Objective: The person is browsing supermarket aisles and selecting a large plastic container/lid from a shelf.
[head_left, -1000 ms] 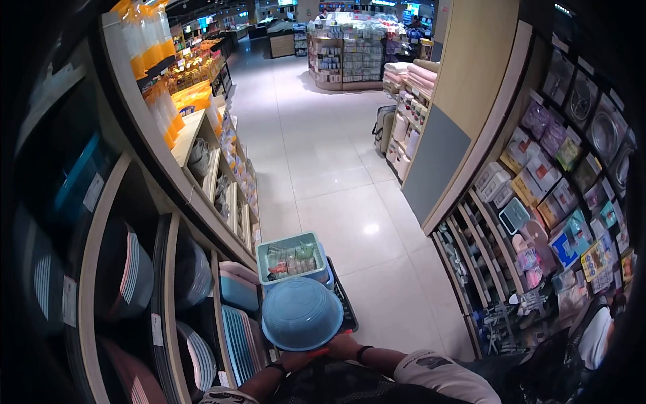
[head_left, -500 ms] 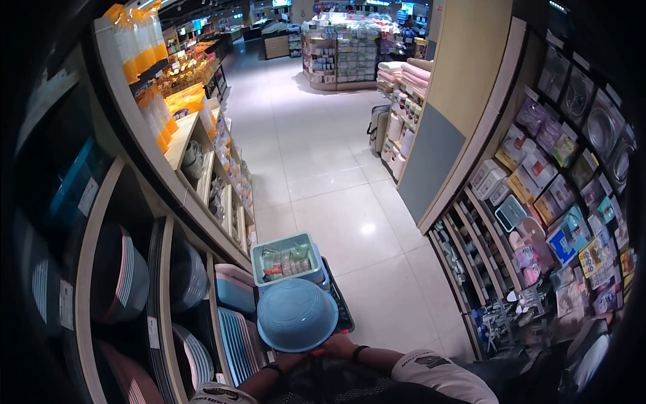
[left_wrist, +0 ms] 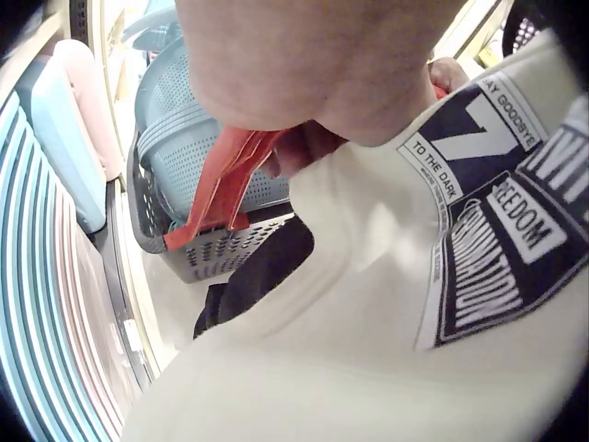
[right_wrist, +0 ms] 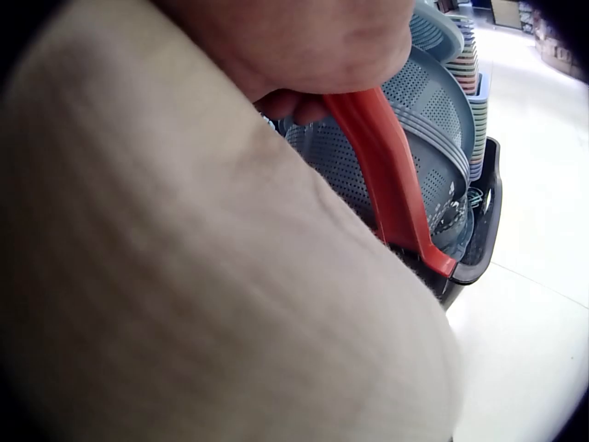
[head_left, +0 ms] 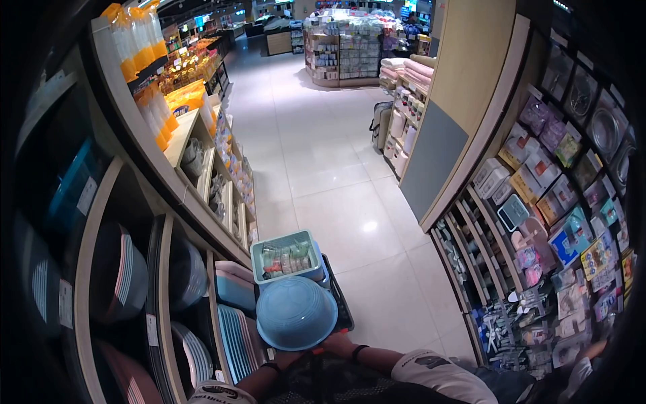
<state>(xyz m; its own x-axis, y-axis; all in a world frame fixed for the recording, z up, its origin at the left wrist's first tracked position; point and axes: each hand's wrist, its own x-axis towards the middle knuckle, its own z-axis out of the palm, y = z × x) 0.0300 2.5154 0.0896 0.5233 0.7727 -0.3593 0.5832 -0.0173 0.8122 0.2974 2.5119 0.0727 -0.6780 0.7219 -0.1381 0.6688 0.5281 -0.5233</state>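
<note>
Both hands grip the red handle [right_wrist: 391, 170] of a dark shopping basket [left_wrist: 202, 258] in front of the body. My left hand [left_wrist: 304, 74] has its fingers curled under the handle, and my right hand [right_wrist: 304, 41] is wrapped round it too. In the head view, the left hand is partly hidden behind the body and basin. Blue perforated colanders [left_wrist: 184, 138] fill the basket. From above, an upturned blue basin [head_left: 296, 313] tops the load, with a pale green bin [head_left: 256, 262] holding clear-wrapped items just beyond it.
Shelves with stacked basins [head_left: 121, 276] and trays [left_wrist: 37, 276] stand close on the left. To the right is a rack [head_left: 471, 259] of hanging goods; another person's arm [head_left: 592, 350] shows at its lower end. A tiled aisle floor [head_left: 336, 209] leads to a display island [head_left: 343, 54].
The head view has shifted slightly, while both hands keep their grip on the basket handle. At the lower right, the other person's arm has moved lower in view.
</note>
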